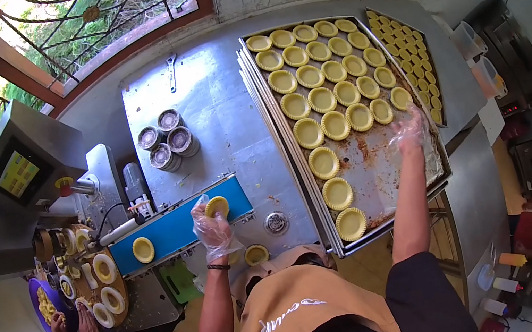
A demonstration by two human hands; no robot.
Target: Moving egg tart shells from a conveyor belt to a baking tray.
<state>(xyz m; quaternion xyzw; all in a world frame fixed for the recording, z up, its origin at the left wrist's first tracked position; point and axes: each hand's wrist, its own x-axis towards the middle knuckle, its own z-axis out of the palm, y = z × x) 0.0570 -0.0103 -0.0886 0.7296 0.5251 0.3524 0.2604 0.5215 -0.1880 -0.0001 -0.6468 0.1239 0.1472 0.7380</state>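
My left hand [213, 230], in a clear plastic glove, holds a fluted dough tart shell [216, 207] above the blue conveyor belt [176, 228]. Another tart shell [143, 250] lies on the belt to the left. My right hand [409, 132], also gloved, reaches over the top metal baking tray [380, 189], its fingertips at the lower edge of a tart shell [401, 98]. Whether the fingers grip that shell is not clear. Rows of shells fill the far part of the tray, and one column runs down its left side. More trays are stacked underneath.
Stacked round metal molds [180, 140] and an adjustable wrench [172, 73] lie on the steel table. At left, a co-worker's hands [88, 327] are by the machine's rotating table [119, 283] and a purple bowl [36, 304] of dough. Another filled tray [440, 110] stands at right.
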